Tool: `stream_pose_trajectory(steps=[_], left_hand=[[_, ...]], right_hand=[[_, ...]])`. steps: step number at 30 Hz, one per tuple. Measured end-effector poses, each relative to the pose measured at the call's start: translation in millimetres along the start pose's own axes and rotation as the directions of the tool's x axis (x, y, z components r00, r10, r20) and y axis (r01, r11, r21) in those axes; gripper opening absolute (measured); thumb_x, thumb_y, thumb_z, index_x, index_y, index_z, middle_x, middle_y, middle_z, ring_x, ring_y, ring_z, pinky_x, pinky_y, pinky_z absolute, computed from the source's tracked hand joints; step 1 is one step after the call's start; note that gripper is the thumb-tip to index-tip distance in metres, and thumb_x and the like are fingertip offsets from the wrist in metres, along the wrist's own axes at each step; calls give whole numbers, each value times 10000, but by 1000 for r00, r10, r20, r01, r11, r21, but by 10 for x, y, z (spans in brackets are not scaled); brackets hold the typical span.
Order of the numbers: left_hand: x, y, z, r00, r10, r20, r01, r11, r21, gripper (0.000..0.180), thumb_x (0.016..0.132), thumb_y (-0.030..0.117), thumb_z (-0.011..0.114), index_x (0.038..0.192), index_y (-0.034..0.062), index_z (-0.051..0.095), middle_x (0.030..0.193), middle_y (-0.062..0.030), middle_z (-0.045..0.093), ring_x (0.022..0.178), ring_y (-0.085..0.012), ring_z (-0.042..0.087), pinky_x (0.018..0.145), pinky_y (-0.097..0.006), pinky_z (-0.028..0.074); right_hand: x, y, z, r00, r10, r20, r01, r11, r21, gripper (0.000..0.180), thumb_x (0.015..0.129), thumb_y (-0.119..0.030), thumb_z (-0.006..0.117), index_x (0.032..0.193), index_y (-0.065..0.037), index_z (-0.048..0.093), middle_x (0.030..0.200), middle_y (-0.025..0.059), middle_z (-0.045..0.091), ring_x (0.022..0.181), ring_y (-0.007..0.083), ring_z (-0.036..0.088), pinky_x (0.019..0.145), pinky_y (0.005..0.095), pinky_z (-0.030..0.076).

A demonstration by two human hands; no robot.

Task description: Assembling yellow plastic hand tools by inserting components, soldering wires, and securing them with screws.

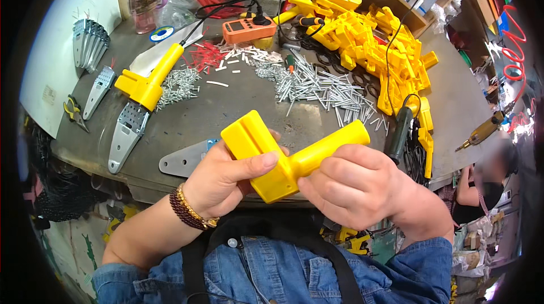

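Both my hands hold one yellow plastic handle-shaped housing (pixel 283 154) just above the near edge of the grey workbench (pixel 226 114). My left hand (pixel 226 176) grips its wide block end, thumb laid across the top. My right hand (pixel 354 182) closes around the narrower handle end. A flat grey metal plate (pixel 184 159) lies on the bench right behind my left hand.
A heap of the same yellow housings (pixel 377 43) fills the back right. Several loose silver pins (pixel 320 86) and red-and-white bits (pixel 218 57) lie mid-bench. Another yellow housing with a cable (pixel 150 80) rests left, beside perforated metal plates (pixel 127 131). An orange meter (pixel 248 29), a black-handled tool (pixel 399 131).
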State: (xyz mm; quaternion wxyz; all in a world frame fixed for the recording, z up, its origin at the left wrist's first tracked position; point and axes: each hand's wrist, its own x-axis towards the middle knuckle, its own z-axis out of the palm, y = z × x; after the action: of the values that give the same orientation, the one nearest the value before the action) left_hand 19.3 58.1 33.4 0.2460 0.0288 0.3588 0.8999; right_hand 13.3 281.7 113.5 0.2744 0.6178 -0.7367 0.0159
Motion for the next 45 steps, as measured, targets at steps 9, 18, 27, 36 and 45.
stream_pose_trajectory(steps=[9,18,27,36,45], left_hand=[[-35,-28,-123,943,310,124,-268,924,-273,520,813,-64,689,1266,100,494,1248,-106,579,1197,-237,556,1066,-417,433],[-70,-81,-26,904,411,121,-422,903,86,472,754,-22,784,1169,31,567,1131,-88,644,1052,-159,612,946,-323,488],[-123,-31,-118,887,451,96,-460,849,260,416,793,3,781,1151,35,570,1102,-69,655,997,-131,632,895,-294,506],[-76,251,6,960,275,47,-279,949,148,444,808,60,791,1182,58,553,1059,-59,665,986,-133,638,885,-296,508],[5,293,-570,851,227,474,-381,-355,854,775,640,411,866,1247,45,551,1246,-142,546,1179,-364,512,991,-442,423]], right_hand=[[91,-149,-147,787,544,-290,-318,761,565,339,668,-3,766,1002,-64,759,839,10,632,677,164,582,608,254,456],[32,-293,397,670,665,-330,-331,665,669,217,773,39,785,946,0,661,884,131,723,752,215,709,682,291,565],[142,-350,349,753,630,-188,-600,775,195,428,805,-165,778,1198,-45,657,684,55,654,541,179,622,509,301,482],[246,-45,-169,943,325,-77,-327,854,-405,417,736,-225,720,1153,-228,709,871,-8,615,767,152,603,694,338,476],[-323,77,297,834,523,176,-546,829,123,511,721,-109,729,1216,-226,679,1026,40,641,919,243,603,813,380,439]])
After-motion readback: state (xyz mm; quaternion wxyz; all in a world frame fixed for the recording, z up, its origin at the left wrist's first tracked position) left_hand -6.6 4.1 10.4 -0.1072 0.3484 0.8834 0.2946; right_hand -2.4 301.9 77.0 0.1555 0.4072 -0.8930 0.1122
